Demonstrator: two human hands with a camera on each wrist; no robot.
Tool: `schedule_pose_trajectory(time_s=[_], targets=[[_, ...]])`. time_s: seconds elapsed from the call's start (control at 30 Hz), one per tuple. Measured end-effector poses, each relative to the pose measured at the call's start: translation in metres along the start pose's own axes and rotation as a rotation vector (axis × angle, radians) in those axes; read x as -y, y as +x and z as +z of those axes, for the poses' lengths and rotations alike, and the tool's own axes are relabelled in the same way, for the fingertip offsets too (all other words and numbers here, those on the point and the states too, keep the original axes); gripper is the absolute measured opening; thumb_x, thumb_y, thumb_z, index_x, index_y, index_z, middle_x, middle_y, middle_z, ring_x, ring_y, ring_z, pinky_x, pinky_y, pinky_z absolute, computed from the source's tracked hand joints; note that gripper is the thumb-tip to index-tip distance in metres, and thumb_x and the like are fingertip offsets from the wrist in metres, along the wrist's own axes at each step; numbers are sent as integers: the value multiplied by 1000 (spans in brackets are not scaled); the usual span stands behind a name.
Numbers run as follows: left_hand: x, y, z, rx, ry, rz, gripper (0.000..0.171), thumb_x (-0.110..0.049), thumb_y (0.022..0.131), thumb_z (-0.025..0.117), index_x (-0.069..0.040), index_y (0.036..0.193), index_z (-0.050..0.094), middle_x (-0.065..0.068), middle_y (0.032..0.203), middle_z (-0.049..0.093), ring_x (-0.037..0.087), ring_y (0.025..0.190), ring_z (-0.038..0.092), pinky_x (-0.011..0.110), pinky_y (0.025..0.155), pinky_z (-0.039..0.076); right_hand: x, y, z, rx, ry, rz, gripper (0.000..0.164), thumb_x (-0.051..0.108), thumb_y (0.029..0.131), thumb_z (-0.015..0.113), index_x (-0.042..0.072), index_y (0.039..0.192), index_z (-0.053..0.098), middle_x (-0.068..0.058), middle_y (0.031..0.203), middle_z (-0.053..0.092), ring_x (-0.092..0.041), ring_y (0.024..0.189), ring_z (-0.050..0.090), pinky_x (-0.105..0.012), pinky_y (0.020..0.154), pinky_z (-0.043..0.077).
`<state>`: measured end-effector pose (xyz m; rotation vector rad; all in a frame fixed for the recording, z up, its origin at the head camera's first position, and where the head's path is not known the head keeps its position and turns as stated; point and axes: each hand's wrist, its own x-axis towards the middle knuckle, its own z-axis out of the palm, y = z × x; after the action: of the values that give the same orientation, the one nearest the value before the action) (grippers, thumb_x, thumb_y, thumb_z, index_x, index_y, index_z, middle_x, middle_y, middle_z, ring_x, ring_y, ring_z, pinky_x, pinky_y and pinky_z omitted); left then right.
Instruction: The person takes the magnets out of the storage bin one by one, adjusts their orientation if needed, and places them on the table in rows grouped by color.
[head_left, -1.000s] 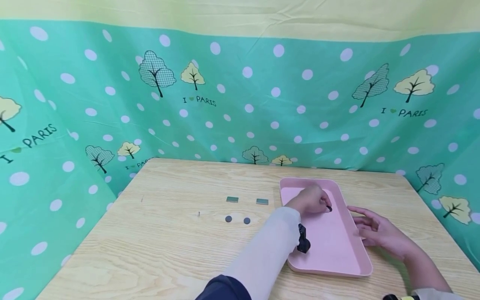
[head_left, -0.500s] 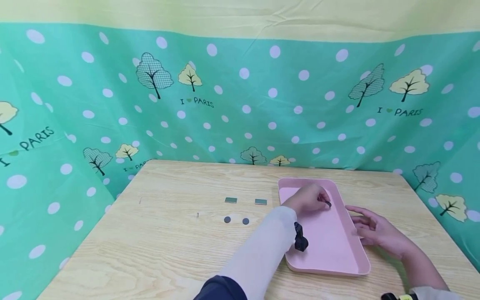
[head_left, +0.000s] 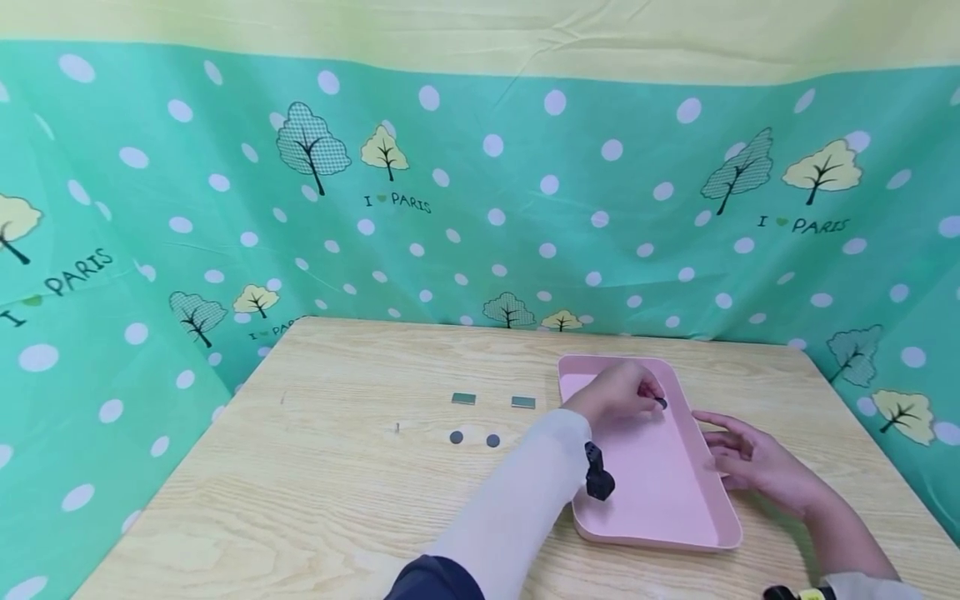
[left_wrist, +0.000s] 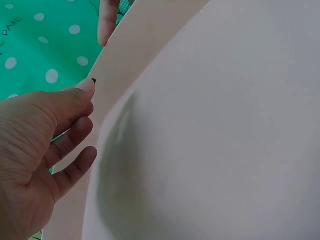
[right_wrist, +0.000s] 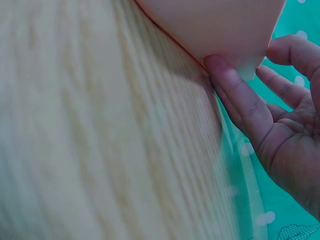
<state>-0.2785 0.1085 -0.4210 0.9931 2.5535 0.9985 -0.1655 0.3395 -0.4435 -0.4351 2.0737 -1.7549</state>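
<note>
My left hand reaches over the near-left wall of the pink tray. Between its thumb and forefinger it pinches a small black disc, held inside the tray by the right wall. Only a dark tip of the disc shows past the thumb in the left wrist view. My right hand rests against the outside of the tray's right wall, fingers loosely spread. In the right wrist view its thumb lies on the outer wall, while a fingertip touches the tray farther along.
Left of the tray, two dark round discs, one left and one right, lie on the wooden table. Behind them are two small greenish rectangles, a left one and a right one. A patterned green cloth hangs behind.
My left hand, with the black disc, has shifted slightly toward the far end of the tray. The right hand and the tray stay nearly in place.
</note>
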Motion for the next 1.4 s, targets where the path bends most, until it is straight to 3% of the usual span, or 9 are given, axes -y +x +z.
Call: schedule_pose_trajectory(time_s=[0.3,0.5,0.9,1.4], targets=[[-2,-7,-9,-9,-7,6,10,-14,86,76,-10,94,74,-12,77,64,-4,70,56,6,68,43,0,2,0,-13,-18,29,59,5,100,52,17,153,30,-18,130,54,-15,107,63,-44,81,56],[-4,-12,-15,-12,-3,12,11,-17,87,76,-11,95,74,-13,78,64,-4,72,56,6,69,43,1,1,0,-27,-40,48,61,7,99,55,9,153,25,-11,128,57,-15,107,63,-45,82,56],[-5,-29,-29,-55,29,104,14,-21,88,74,-13,99,75,-16,81,64,-8,75,54,5,72,42,1,0,2,-11,-24,28,61,5,98,54,7,152,26,-6,127,57,-17,107,63,-46,82,56],[3,-54,-42,-70,19,159,14,-18,88,74,-7,99,75,-9,83,67,-5,75,56,7,72,45,0,-1,1,-2,10,8,57,2,99,52,28,148,38,-3,126,57,-14,107,62,-44,79,57]])
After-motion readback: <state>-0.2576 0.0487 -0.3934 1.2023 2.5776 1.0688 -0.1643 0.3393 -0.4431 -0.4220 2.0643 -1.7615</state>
